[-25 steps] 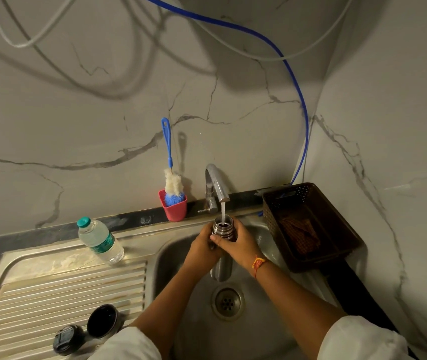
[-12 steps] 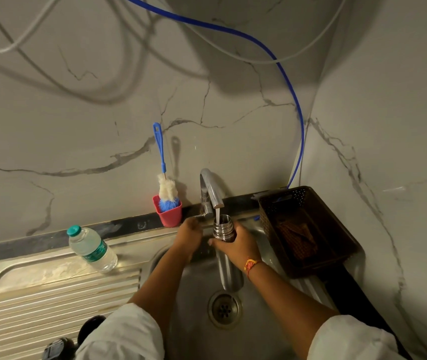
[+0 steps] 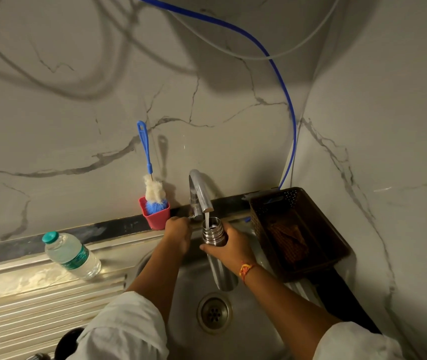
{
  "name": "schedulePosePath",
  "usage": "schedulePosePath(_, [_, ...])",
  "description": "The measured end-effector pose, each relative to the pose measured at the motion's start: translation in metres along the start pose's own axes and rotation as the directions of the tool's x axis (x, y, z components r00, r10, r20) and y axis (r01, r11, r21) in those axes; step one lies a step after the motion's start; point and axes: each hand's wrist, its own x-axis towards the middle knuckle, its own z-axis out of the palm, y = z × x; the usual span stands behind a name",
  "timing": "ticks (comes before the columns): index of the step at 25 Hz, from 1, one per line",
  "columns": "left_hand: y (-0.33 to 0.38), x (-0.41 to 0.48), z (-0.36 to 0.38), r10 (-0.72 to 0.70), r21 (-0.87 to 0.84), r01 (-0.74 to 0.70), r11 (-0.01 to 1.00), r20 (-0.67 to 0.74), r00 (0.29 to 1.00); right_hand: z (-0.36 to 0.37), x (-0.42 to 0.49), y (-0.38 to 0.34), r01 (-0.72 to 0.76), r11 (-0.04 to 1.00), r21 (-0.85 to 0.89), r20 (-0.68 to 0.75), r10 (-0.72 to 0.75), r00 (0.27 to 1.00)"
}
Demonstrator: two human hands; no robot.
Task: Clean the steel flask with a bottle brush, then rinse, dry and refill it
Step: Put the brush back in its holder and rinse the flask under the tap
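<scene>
My right hand (image 3: pixel 226 246) grips the steel flask (image 3: pixel 218 268) near its neck and holds it upright over the sink (image 3: pixel 248 331). Its open mouth sits under the tap (image 3: pixel 199 193), and a stream of water runs into it. My left hand (image 3: pixel 178 233) reaches to the tap's small lever at the left of the spout, fingers curled on it. The bottle brush (image 3: pixel 152 183), blue-handled with white and blue bristles, stands in a red cup (image 3: pixel 156 216) against the wall.
A plastic water bottle (image 3: pixel 73 255) with a green cap stands on the ribbed draining board (image 3: pixel 38 307). A dark basket (image 3: pixel 300 229) sits right of the sink. A black lid (image 3: pixel 65 344) lies at the bottom left. A blue hose (image 3: pixel 291 120) hangs along the wall.
My left hand has left the flask and moved up-left to the tap lever. The right hand keeps holding the flask under the running water.
</scene>
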Motion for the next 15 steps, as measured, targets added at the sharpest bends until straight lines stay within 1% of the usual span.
schedulePosePath(1, [0.000,-0.001,0.003,0.019,-0.031,-0.019,0.999,-0.007,1.000,-0.002,0.000,0.001,0.000,1.000,0.002,0.010,0.000,1.000])
schedulePosePath(3, [-0.003,-0.007,0.010,0.103,-0.009,-0.103,0.995,0.027,0.994,-0.003,0.000,-0.002,-0.006,1.000,0.015,0.010,0.006,1.000])
schedulePosePath(5, [0.000,-0.021,0.017,0.193,0.103,-0.210,0.972,0.154,0.969,0.000,0.003,-0.008,-0.003,1.000,0.026,-0.010,0.003,1.000])
schedulePosePath(6, [0.003,-0.024,0.018,0.209,0.184,-0.250,0.951,0.218,0.953,0.002,0.003,-0.011,-0.006,1.000,0.029,0.000,0.006,1.000])
schedulePosePath(7, [0.006,-0.025,0.015,0.215,0.232,-0.280,0.931,0.269,0.939,0.003,0.001,-0.012,-0.010,1.000,0.024,0.034,0.010,0.999])
schedulePosePath(9, [0.010,-0.021,0.003,0.234,0.328,-0.345,0.879,0.333,0.913,0.004,-0.006,-0.004,-0.007,1.000,-0.012,0.160,0.009,0.987])
schedulePosePath(10, [0.010,-0.021,-0.004,0.243,0.381,-0.370,0.847,0.341,0.908,0.001,-0.011,0.001,-0.007,1.000,-0.029,0.202,0.012,0.979])
schedulePosePath(11, [0.008,-0.023,-0.013,0.249,0.407,-0.378,0.832,0.335,0.909,-0.001,-0.015,0.004,-0.016,0.999,-0.030,0.201,0.021,0.979])
schedulePosePath(13, [-0.001,-0.033,-0.025,0.243,0.404,-0.353,0.844,0.297,0.923,-0.005,-0.019,0.004,-0.028,1.000,0.007,0.124,0.027,0.992])
schedulePosePath(14, [-0.006,-0.037,-0.031,0.244,0.408,-0.344,0.846,0.278,0.929,-0.005,-0.018,0.002,-0.009,1.000,0.004,0.123,0.008,0.992])
schedulePosePath(15, [-0.011,-0.041,-0.038,0.232,0.412,-0.329,0.850,0.269,0.935,-0.005,-0.019,-0.001,0.017,1.000,-0.005,0.166,-0.016,0.986])
